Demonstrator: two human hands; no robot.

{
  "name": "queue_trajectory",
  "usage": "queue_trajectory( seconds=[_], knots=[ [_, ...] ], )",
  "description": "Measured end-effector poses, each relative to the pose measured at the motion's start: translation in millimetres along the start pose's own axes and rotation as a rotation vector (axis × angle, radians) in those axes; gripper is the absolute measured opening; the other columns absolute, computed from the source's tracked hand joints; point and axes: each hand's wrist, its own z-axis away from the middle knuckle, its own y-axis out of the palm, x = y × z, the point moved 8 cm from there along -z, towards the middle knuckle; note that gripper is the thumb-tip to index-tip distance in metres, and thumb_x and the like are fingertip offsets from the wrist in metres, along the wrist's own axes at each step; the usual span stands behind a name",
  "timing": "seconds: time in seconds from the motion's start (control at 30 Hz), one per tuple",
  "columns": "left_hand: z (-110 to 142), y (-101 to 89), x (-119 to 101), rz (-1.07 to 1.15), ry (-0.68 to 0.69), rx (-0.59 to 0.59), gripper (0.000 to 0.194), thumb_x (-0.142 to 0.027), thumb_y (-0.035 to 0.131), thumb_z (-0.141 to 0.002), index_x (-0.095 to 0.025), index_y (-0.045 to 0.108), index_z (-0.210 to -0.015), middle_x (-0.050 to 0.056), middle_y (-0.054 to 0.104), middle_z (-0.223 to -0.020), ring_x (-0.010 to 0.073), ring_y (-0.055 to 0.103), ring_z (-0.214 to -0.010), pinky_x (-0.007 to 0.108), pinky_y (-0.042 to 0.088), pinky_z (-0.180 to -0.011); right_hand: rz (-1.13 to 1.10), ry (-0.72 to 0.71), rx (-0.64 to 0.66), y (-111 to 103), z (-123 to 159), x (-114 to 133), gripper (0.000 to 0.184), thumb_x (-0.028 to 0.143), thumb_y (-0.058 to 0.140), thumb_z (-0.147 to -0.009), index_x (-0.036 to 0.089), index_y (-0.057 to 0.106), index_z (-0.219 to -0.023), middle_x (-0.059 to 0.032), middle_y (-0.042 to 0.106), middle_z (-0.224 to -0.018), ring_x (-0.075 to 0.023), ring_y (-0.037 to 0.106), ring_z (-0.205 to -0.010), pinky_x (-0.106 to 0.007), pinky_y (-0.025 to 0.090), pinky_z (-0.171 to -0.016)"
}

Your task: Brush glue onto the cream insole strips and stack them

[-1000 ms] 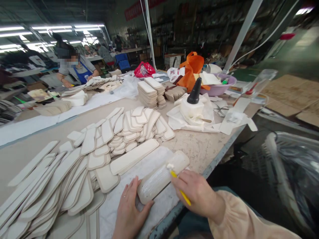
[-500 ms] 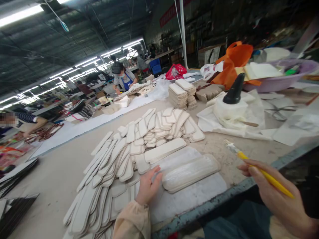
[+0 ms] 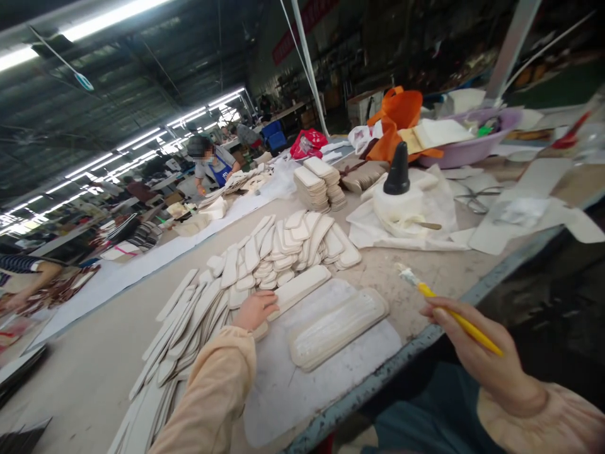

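My left hand (image 3: 256, 310) is at the near left end of a single long, pale, round-ended strip (image 3: 302, 290), its fingers closed on that end; the grip's underside is hidden. In my right hand (image 3: 477, 343) is a paintbrush (image 3: 460, 321) with a yellow handle, its bristles coated in white, held above the table edge. Between the hands, a low stack of pale strips (image 3: 339, 329) lies on a white sheet (image 3: 278, 403); its top one looks wet and shiny. A big spread of overlapping pale pieces (image 3: 203, 321) lies left of and behind my left hand.
A white container (image 3: 399, 205) with a black cone-shaped top stands on crumpled sheeting at the back right. Behind are neat stacks of pale pieces (image 3: 309, 186), an orange bag (image 3: 394, 120) and a purple basin (image 3: 466, 151). Co-workers sit farther off. The table's worn blue-grey edge (image 3: 378, 372) runs nearest me.
My left hand has moved from beside the wet stack up and left to the end of the single strip. My right hand still holds the brush. The view has shifted right.
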Motion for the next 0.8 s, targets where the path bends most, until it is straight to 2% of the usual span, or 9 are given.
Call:
queue_trajectory(
  seconds=[0.2, 0.27, 0.33, 0.43, 0.53, 0.6, 0.67, 0.73, 0.8],
  knots=[
    [-5.3, -6.4, -1.0, 0.028, 0.061, 0.022, 0.027, -0.045, 0.056, -0.080, -0.025, 0.074, -0.081, 0.006, 0.074, -0.096, 0.0196, 0.068, -0.091, 0.033, 0.053, -0.087, 0.025, -0.006, 0.016, 2.8, 2.9, -1.7, 0.021, 0.026, 0.062, -0.084, 0.022, 0.065, -0.105, -0.0040, 0.070, -0.094, -0.0176, 0.067, -0.080, -0.030, 0.055, -0.078],
    [-4.8, -16.0, -5.8, 0.028, 0.064, -0.022, 0.027, -0.043, 0.053, -0.082, -0.025, 0.073, -0.081, 0.005, 0.074, -0.092, 0.0192, 0.068, -0.088, 0.032, 0.053, -0.085, 0.023, -0.004, 0.015, 3.9, 4.2, -2.2, 0.021, 0.026, 0.062, -0.084, 0.022, 0.065, -0.105, -0.0045, 0.069, -0.096, -0.0183, 0.067, -0.081, -0.033, 0.055, -0.080],
    [-1.4, -33.6, -15.0, 0.022, 0.043, -0.117, 0.029, -0.040, 0.048, -0.086, -0.022, 0.070, -0.086, 0.007, 0.073, -0.091, 0.0205, 0.066, -0.088, 0.034, 0.051, -0.086, -0.003, 0.012, 0.001, 4.7, 4.5, -2.0, 0.024, 0.026, 0.061, -0.085, 0.023, 0.064, -0.108, -0.0054, 0.068, -0.100, -0.0191, 0.066, -0.082, -0.036, 0.055, -0.082],
    [12.5, -65.3, -42.6, 0.033, -0.003, -0.276, 0.031, -0.035, 0.040, -0.091, -0.018, 0.065, -0.095, 0.011, 0.069, -0.094, 0.0226, 0.063, -0.090, 0.036, 0.048, -0.084, -0.068, 0.050, -0.033, 7.2, 0.7, 2.2, 0.024, 0.026, 0.059, -0.087, 0.021, 0.063, -0.109, -0.0078, 0.066, -0.106, -0.0205, 0.066, -0.086, -0.040, 0.054, -0.085],
    [30.8, -77.2, -89.8, 0.102, 0.012, -0.287, 0.027, -0.035, 0.041, -0.092, -0.020, 0.063, -0.093, 0.006, 0.068, -0.085, 0.0181, 0.062, -0.079, 0.028, 0.048, -0.075, -0.214, 0.115, -0.012, 18.8, -7.3, 8.1, 0.019, 0.028, 0.059, -0.087, 0.020, 0.059, -0.104, -0.0098, 0.062, -0.114, -0.0244, 0.063, -0.102, -0.045, 0.050, -0.093],
    [40.6, -65.8, -125.7, 0.176, 0.051, -0.202, 0.026, -0.036, 0.044, -0.091, -0.021, 0.065, -0.087, 0.002, 0.066, -0.074, 0.0143, 0.060, -0.067, 0.024, 0.046, -0.065, -0.405, 0.191, 0.061, 34.2, -10.6, 9.5, 0.023, 0.029, 0.062, -0.084, 0.024, 0.051, -0.103, -0.0091, 0.057, -0.124, -0.0269, 0.059, -0.111, -0.049, 0.048, -0.095],
    [47.7, -42.5, -153.6, 0.371, 0.060, -0.097, 0.027, -0.035, 0.044, -0.092, -0.020, 0.066, -0.085, 0.002, 0.066, -0.074, 0.0133, 0.059, -0.067, 0.022, 0.045, -0.064, -0.561, 0.281, 0.131, 50.3, -9.5, 8.2, 0.035, 0.030, 0.067, -0.079, 0.027, 0.044, -0.105, -0.0068, 0.056, -0.122, -0.0266, 0.060, -0.108, -0.048, 0.051, -0.090],
    [52.3, -15.3, -170.0, 0.512, 0.044, -0.014, 0.029, -0.034, 0.043, -0.093, -0.019, 0.067, -0.084, 0.002, 0.066, -0.073, 0.0129, 0.059, -0.067, 0.022, 0.044, -0.066, -0.597, 0.377, 0.174, 63.5, -4.2, 3.2, 0.046, 0.028, 0.073, -0.072, 0.029, 0.041, -0.105, -0.0027, 0.060, -0.104, -0.0227, 0.065, -0.092, -0.041, 0.056, -0.079],
    [55.1, 8.2, -172.9, 0.612, 0.006, 0.036, 0.029, -0.034, 0.046, -0.092, -0.019, 0.068, -0.083, 0.002, 0.066, -0.074, 0.0129, 0.059, -0.069, 0.022, 0.044, -0.067, -0.501, 0.432, 0.145, 68.3, 1.0, -3.5, 0.051, 0.025, 0.078, -0.067, 0.027, 0.041, -0.102, 0.0033, 0.057, -0.079, -0.0151, 0.061, -0.067, -0.029, 0.055, -0.061]
  ],
)
